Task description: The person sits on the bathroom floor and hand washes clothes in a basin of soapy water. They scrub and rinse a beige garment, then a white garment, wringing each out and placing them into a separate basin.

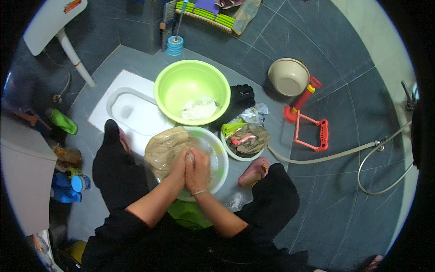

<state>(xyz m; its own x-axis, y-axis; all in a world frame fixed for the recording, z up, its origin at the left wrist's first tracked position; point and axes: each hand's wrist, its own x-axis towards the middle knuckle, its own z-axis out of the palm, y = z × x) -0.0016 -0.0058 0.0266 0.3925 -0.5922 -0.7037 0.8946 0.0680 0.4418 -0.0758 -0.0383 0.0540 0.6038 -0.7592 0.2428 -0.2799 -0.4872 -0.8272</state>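
Both my hands are pressed together over a pale plastic basin (222,159) between my feet. My left hand (178,166) and my right hand (198,168) grip a bunched part of a wet beige cloth (166,146). The cloth bulges over the basin's left side and looks shiny with water. The part inside my palms is mostly hidden, and the area around my fingers is blurred. Just beyond stands a lime-green basin (190,81) with water and a white cloth (198,108) in it.
A squat toilet (136,108) lies at left. A small bin (246,158) full of wrappers stands at right, beside dark cloth (243,97). Along the right wall are a beige basin (289,78), a red plunger (300,102) and a hose (323,159). Bottles (64,187) stand at left.
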